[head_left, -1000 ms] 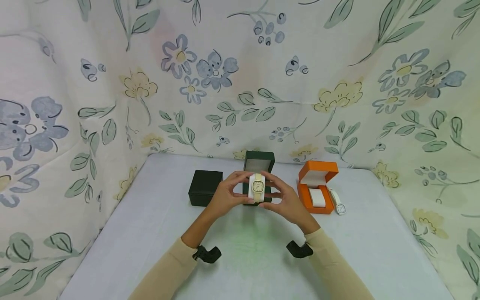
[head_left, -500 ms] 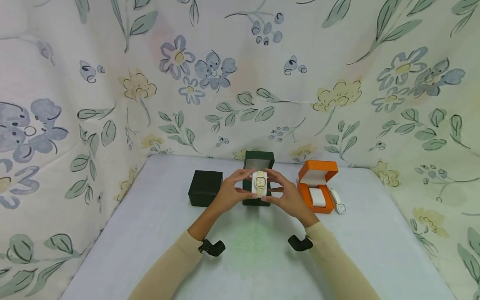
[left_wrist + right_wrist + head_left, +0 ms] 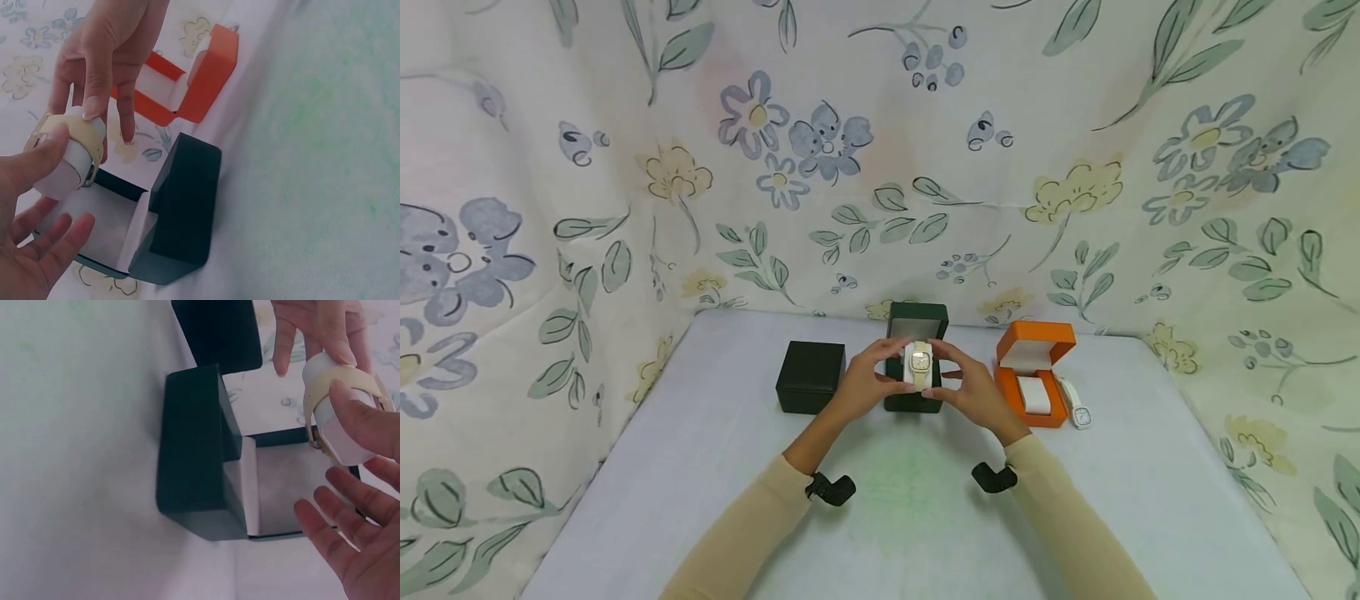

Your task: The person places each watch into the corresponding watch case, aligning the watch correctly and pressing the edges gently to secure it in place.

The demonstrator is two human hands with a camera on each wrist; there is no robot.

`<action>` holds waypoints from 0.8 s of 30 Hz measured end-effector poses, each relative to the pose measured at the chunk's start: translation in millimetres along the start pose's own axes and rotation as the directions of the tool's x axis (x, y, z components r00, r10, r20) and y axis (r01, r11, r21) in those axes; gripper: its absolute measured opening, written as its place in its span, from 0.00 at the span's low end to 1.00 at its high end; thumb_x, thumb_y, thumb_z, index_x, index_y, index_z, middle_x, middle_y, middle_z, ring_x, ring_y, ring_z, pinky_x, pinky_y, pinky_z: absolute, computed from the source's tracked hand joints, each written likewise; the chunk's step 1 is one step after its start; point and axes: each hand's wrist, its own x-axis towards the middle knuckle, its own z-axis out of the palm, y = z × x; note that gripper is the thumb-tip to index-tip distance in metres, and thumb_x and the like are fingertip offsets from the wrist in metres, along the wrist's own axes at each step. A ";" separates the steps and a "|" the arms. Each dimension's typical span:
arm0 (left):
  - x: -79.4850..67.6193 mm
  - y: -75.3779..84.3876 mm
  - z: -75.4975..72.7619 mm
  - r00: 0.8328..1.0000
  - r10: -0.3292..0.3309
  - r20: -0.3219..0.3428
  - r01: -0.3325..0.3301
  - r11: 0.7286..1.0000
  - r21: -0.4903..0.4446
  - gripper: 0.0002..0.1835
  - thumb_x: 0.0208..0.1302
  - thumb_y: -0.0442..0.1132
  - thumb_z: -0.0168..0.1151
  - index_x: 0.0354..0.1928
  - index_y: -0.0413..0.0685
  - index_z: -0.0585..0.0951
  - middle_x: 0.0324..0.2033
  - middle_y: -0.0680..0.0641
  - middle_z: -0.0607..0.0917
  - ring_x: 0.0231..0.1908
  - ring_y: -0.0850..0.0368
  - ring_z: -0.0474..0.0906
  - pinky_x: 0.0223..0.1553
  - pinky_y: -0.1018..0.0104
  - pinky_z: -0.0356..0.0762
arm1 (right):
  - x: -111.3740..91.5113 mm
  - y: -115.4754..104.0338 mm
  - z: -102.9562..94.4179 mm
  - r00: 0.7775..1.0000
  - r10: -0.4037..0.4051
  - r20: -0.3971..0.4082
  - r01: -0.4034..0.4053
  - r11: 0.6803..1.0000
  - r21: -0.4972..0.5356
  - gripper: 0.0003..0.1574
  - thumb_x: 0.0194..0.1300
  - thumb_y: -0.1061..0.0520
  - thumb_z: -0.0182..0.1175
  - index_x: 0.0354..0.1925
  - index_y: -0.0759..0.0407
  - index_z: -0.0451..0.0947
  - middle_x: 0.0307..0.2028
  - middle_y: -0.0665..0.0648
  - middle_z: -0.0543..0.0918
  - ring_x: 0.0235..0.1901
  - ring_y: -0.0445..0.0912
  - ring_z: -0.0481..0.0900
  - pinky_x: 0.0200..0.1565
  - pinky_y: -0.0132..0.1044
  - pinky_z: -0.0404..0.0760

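A wristwatch (image 3: 920,360) with a cream strap and a squarish pale dial is wrapped around a white cushion (image 3: 344,439). My left hand (image 3: 867,383) pinches it from the left side, thumb low and fingers high. From the other side my right hand (image 3: 973,390) grips it the same way. The dial faces the head camera. Just behind and beneath stands a dark green watch box (image 3: 917,312), its lid up and its pale lining showing in both wrist views. In the head view the hands and watch cover part of this box.
Left of the green box sits a closed black box (image 3: 808,379). On the right, an open orange box (image 3: 1043,333) holds a white cushion (image 3: 1034,396), and a white-strapped watch (image 3: 1081,416) lies beside it. A floral curtain (image 3: 880,142) hangs behind the table (image 3: 895,517).
Both hands have shifted slightly right and upward in the head view with the watch and cushion between them, then stayed almost still over the last half second. The boxes have not moved.
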 end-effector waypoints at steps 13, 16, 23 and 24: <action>2.5 -6.0 5.1 0.998 -0.055 0.008 0.052 0.976 0.213 0.42 0.54 0.38 0.78 0.72 0.43 0.72 0.67 0.41 0.74 0.62 0.43 0.75 0.42 0.68 0.85 | 5.1 16.9 6.9 0.999 0.030 0.032 -0.029 0.999 -0.034 0.52 0.60 0.56 0.75 0.77 0.55 0.61 0.67 0.60 0.75 0.65 0.59 0.72 0.61 0.57 0.78; 3.3 -7.2 6.3 0.998 -0.067 0.010 0.063 0.969 0.237 0.42 0.55 0.39 0.78 0.72 0.44 0.72 0.68 0.41 0.73 0.62 0.42 0.76 0.42 0.63 0.86 | 6.1 20.3 7.5 0.999 0.027 0.035 -0.026 0.999 -0.033 0.51 0.61 0.56 0.75 0.77 0.55 0.62 0.67 0.60 0.75 0.65 0.59 0.72 0.61 0.58 0.77; 5.7 -11.9 8.0 0.997 -0.080 0.013 0.072 0.950 0.304 0.42 0.55 0.41 0.78 0.71 0.41 0.72 0.69 0.40 0.73 0.69 0.41 0.69 0.64 0.48 0.74 | 11.4 30.8 10.0 0.998 0.037 0.057 -0.034 0.997 -0.066 0.52 0.61 0.56 0.74 0.77 0.57 0.61 0.68 0.61 0.74 0.66 0.57 0.71 0.63 0.59 0.76; 6.2 -12.9 8.3 0.996 -0.088 0.015 0.079 0.946 0.313 0.42 0.55 0.41 0.78 0.71 0.42 0.72 0.69 0.40 0.73 0.69 0.42 0.68 0.67 0.47 0.72 | 12.3 31.8 10.4 0.997 0.045 0.059 -0.041 0.997 -0.065 0.52 0.60 0.57 0.75 0.77 0.56 0.61 0.68 0.61 0.74 0.66 0.57 0.71 0.63 0.59 0.75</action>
